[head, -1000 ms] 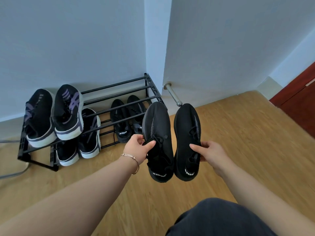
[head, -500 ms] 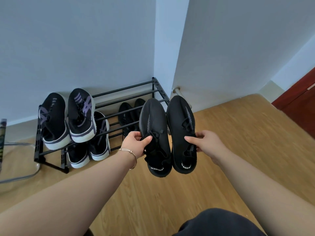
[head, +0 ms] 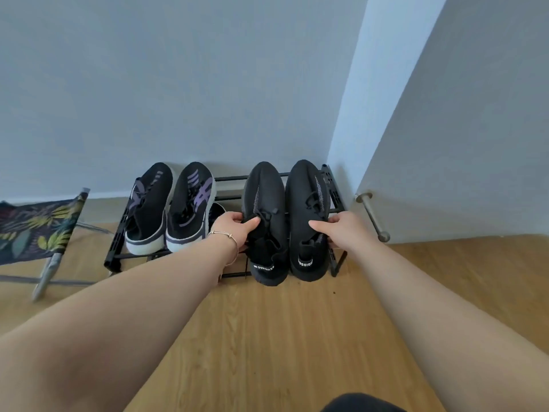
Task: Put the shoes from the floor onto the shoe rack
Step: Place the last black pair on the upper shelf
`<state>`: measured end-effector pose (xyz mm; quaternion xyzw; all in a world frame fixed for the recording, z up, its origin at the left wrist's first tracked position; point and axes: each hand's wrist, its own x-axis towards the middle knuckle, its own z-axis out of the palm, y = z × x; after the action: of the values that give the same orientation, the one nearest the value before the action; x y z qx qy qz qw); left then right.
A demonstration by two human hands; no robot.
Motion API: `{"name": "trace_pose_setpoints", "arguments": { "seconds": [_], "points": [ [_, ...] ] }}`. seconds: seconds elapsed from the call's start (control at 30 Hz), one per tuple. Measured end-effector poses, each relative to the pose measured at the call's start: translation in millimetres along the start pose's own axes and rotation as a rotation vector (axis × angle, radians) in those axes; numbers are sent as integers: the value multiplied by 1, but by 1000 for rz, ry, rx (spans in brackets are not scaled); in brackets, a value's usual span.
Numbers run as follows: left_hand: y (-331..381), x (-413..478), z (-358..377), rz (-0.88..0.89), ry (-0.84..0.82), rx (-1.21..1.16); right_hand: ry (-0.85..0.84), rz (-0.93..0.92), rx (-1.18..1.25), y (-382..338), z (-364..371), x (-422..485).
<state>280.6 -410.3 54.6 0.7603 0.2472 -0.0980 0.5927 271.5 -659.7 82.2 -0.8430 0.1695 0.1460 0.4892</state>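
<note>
In a corner of pale walls and wood floor, the person has brought the black sneakers, one gripped in the left hand (head: 237, 226) and one in the right hand (head: 335, 230), down onto the shoe rack (head: 334, 185) top tier, beside the purple-striped pair (head: 172, 206); release looks next.

Wooden floor (head: 267, 337) before the shoe rack (head: 334, 185) lies open — wall corner (head: 350, 129) and folding stool (head: 38, 227) flank it.
</note>
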Motion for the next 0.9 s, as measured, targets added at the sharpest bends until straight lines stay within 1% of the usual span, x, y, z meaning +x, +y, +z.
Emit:
{"name": "trace_pose_setpoints", "arguments": {
  "seconds": [0.17, 0.23, 0.33, 0.5, 0.6, 0.7, 0.8, 0.9],
  "points": [
    [-2, 18, 3, -63, 21, 5, -56, 27, -52, -5, 10, 29],
    [-1, 16, 6, -82, 67, 12, -70, 36, -66, -2, 10, 35],
    [0, 12, 10, -55, 123, 106, -91, 45, -89, 3, 10, 41],
    [1, -10, 11, -83, 151, 4, -140, 16, -193, 1, 11, 39],
    [4, -28, 7, -133, 119, 35, -163, 60, -163, -5, 8, 34],
    [5, -48, 9, -175, 45, 66, -167, 137, -99, -12, 5, 20],
    [4, -56, 13, -214, -29, 104, -190, 139, -55, -16, 4, 9],
    [7, -54, 16, -220, -38, 187, -240, 154, 6, -18, 0, -4]
  ]
}}
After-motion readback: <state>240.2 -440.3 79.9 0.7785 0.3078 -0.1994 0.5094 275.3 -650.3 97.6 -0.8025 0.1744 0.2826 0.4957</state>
